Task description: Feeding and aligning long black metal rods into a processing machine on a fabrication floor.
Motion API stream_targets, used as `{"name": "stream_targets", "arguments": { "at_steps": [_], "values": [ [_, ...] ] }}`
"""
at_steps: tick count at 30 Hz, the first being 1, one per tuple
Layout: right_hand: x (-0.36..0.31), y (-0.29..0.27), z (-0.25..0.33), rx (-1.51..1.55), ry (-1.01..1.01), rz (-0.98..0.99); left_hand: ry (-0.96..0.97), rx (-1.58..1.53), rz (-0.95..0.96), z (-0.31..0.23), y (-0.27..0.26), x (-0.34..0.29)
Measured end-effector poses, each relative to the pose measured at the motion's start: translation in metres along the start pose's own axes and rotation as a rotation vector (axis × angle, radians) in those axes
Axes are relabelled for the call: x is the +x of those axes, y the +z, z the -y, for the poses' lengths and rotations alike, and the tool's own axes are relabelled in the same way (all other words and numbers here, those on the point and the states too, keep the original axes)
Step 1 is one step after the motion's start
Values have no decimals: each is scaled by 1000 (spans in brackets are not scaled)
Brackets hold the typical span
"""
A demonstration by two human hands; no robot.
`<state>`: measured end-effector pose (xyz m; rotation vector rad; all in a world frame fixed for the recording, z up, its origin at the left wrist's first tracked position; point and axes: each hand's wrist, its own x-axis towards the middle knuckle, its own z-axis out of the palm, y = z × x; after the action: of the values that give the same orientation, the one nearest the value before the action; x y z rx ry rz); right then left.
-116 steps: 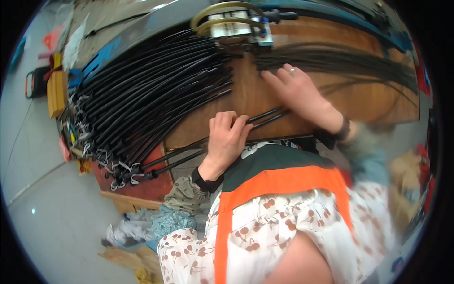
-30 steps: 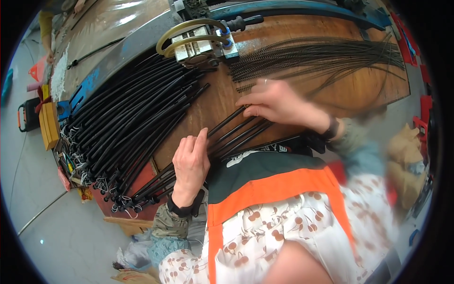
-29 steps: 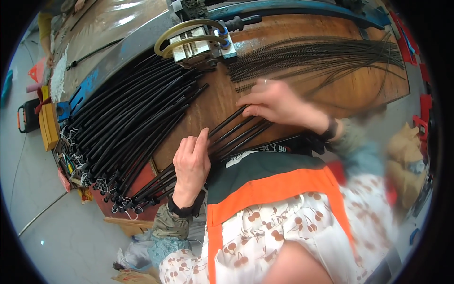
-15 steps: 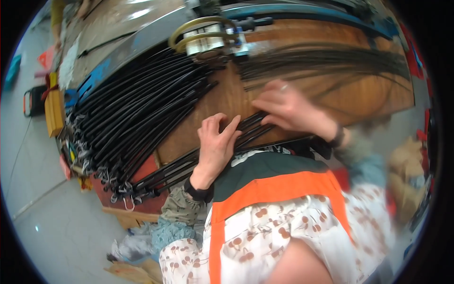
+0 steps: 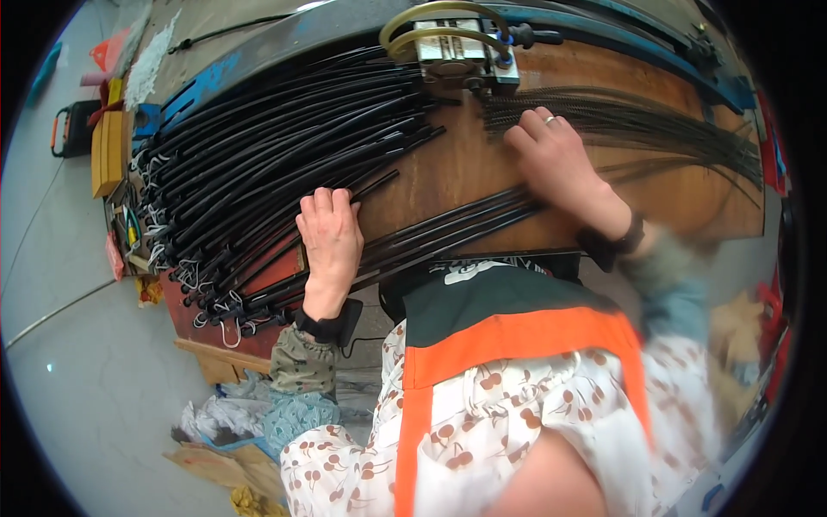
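My left hand (image 5: 330,237) has its fingers curled over a black tube (image 5: 376,184), whose free end sticks out to the right. Beside it on the left lies a large fanned pile of black tubes (image 5: 284,146), with pale cord loops at their lower-left ends. Several more black tubes (image 5: 448,222) run from under my left wrist toward my right forearm. Over the left ends of a bundle of thin, dark, spring-like rods (image 5: 620,116) is my right hand (image 5: 556,159). Its fingers are bent together; their tips are partly hidden, so what they pinch does not show.
A metal clamp-like device (image 5: 452,52) with yellowish hoses stands at the table's far side, before a blue-grey rail (image 5: 250,65). Brown wood covers the tabletop (image 5: 439,177). A yellow box (image 5: 107,153) and a black case (image 5: 77,129) are at the far left.
My left hand has moved left, off the near tubes and onto one by the pile. My right hand has left those near tubes and reached away to the thin rods. The view has shifted.
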<state>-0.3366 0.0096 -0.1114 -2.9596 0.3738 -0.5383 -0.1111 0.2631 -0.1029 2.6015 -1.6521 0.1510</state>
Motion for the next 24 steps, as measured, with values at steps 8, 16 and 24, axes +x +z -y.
{"name": "stream_targets", "arguments": {
  "at_steps": [8,16,24],
  "values": [
    [-22,-10,5,582,43,6,247,-441,9,-79,-17,8],
    [-40,-2,7,608,53,-148,306,-421,-52,-95,-21,16],
    [-33,-8,3,418,-234,-182,333,-561,88,-123,-9,29]
  ]
}}
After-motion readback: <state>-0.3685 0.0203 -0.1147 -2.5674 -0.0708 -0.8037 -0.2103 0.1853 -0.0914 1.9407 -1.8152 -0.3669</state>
